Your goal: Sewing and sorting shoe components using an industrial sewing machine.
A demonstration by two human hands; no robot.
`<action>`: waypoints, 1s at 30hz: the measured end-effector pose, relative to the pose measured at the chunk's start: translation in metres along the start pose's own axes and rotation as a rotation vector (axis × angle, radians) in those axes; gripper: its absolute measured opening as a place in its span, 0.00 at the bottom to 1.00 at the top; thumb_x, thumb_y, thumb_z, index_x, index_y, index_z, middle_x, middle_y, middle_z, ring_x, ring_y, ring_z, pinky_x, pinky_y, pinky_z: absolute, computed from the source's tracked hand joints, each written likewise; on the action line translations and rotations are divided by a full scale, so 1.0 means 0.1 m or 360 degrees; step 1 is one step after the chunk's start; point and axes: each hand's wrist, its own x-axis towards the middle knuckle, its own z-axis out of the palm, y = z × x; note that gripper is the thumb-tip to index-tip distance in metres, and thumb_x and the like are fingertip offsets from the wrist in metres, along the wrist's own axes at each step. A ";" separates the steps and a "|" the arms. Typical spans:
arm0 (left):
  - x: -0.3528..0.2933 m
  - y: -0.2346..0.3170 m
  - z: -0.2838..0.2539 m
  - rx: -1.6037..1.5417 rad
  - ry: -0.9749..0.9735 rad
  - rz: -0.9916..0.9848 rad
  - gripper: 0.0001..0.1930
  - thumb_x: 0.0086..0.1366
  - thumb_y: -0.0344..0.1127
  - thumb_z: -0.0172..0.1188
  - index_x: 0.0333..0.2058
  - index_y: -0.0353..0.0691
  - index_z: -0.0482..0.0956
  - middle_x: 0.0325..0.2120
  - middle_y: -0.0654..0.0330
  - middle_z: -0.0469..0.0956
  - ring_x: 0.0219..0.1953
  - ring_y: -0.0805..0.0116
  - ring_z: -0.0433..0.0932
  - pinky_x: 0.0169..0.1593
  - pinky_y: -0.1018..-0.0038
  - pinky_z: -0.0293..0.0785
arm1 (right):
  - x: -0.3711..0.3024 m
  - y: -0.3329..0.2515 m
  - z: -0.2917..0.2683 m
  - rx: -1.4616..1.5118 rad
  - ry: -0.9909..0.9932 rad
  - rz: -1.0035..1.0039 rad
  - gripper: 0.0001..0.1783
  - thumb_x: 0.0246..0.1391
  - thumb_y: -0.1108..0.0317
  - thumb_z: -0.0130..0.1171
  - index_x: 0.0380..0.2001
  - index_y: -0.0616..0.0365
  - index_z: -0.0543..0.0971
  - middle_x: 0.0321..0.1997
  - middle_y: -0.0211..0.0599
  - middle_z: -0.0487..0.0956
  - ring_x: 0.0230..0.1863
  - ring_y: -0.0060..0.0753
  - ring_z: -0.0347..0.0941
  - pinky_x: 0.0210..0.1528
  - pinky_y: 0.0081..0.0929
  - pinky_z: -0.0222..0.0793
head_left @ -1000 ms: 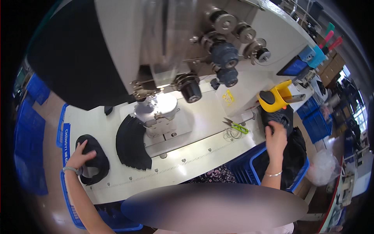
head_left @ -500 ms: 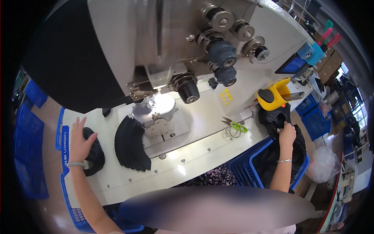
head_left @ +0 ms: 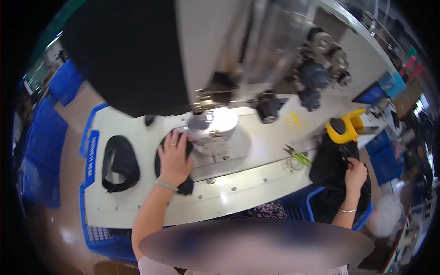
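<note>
My left hand lies with fingers stretched out on the stack of curved black fabric pieces, just left of the sewing machine's lit post. Further left, a rounded black fabric piece with an opening rests apart on the white table. At the right, my right hand is closed on black fabric at the table's edge, above a blue basket. Its fingertips pinch the cloth, partly hidden by folds.
Green-handled thread snips lie on the white table, left of the black fabric. A yellow holder stands behind that fabric. The machine head overhangs the table. Blue crates stand on the floor at left.
My left hand has moved right, from the rounded black piece onto the stack of curved pieces. My right hand stays on the black fabric. The whole view has shifted as the head turned.
</note>
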 end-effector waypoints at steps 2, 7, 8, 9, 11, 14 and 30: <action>-0.03 -0.04 0.02 0.0062 0.0065 0.0013 0.36 0.52 0.34 0.60 0.61 0.40 0.59 0.65 0.48 0.53 0.67 0.47 0.51 0.63 0.42 0.48 | -0.07 -0.07 -0.04 0.0071 0.0125 -0.0001 0.10 0.46 0.73 0.60 0.34 0.52 0.84 0.31 0.46 0.81 0.34 0.51 0.77 0.37 0.42 0.72; -0.04 -0.06 0.00 0.0224 0.0143 0.0128 0.35 0.56 0.33 0.59 0.62 0.36 0.58 0.64 0.48 0.55 0.67 0.51 0.52 0.63 0.42 0.50 | -0.29 -0.45 -0.70 0.0490 0.0197 -0.0348 0.11 0.41 0.81 0.58 0.29 0.56 0.83 0.31 0.44 0.81 0.31 0.46 0.78 0.36 0.35 0.73; -0.04 -0.07 0.02 0.0232 0.0142 0.0121 0.35 0.56 0.33 0.59 0.62 0.36 0.58 0.64 0.48 0.55 0.67 0.51 0.52 0.63 0.42 0.50 | -0.33 -0.54 -0.77 0.0727 0.0156 -0.0536 0.12 0.39 0.83 0.58 0.28 0.57 0.82 0.30 0.44 0.81 0.31 0.46 0.78 0.36 0.33 0.73; -0.05 -0.08 0.03 0.0164 0.0209 0.0147 0.34 0.56 0.32 0.58 0.62 0.35 0.57 0.63 0.48 0.56 0.66 0.51 0.53 0.63 0.44 0.51 | -0.35 -0.65 -0.79 0.0850 0.0071 -0.0738 0.12 0.39 0.83 0.57 0.28 0.58 0.82 0.30 0.43 0.81 0.32 0.45 0.78 0.37 0.32 0.74; -0.05 -0.04 0.01 -0.0020 0.0399 0.0242 0.34 0.58 0.26 0.54 0.64 0.34 0.53 0.61 0.46 0.60 0.63 0.50 0.61 0.64 0.54 0.55 | -0.37 -0.89 -0.72 0.1063 -0.0100 -0.1193 0.15 0.38 0.84 0.56 0.31 0.57 0.81 0.31 0.42 0.81 0.33 0.43 0.79 0.38 0.30 0.74; -0.04 0.07 -0.21 -0.0768 0.0434 0.0170 0.36 0.59 0.23 0.52 0.66 0.36 0.49 0.61 0.43 0.60 0.59 0.46 0.65 0.63 0.61 0.60 | -0.49 -1.41 -0.36 0.1095 -0.0478 -0.1809 0.24 0.33 0.82 0.57 0.40 0.55 0.78 0.39 0.38 0.79 0.41 0.39 0.77 0.40 0.31 0.74; -0.26 0.46 -1.20 -0.1920 -0.0112 -0.0035 0.23 0.60 0.14 0.45 0.55 0.30 0.64 0.54 0.53 0.68 0.52 0.67 0.73 0.55 0.75 0.70 | -0.20 -2.52 -0.22 0.1209 0.0643 -0.2338 0.21 0.44 0.65 0.60 0.45 0.48 0.79 0.53 0.28 0.72 0.47 0.29 0.69 0.57 0.46 0.64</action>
